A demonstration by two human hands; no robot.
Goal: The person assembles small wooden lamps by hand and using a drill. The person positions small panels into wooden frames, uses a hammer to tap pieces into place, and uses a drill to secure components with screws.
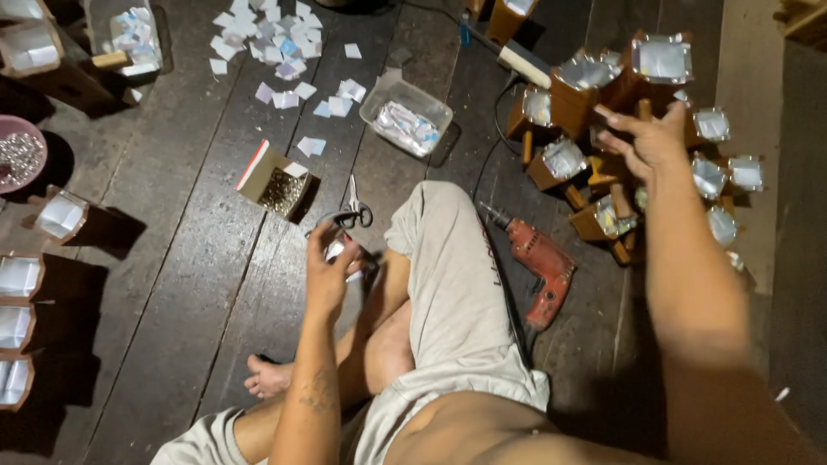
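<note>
**Hands over the wooden boxes**

On the dark plank floor (172, 258), a heap of small foil-lined wooden boxes (637, 129) sits at the right — the right hand (650, 142) hovers over it, fingers spread, gripping nothing. A red power drill (538, 267) lies beside the knee. The left hand (332, 267) pinches a small white piece (336, 250) — just below the scissors (355, 211).

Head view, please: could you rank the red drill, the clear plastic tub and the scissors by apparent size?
1. Red drill
2. Clear plastic tub, somewhat smaller, though farther from the camera, so unsure
3. Scissors
</note>
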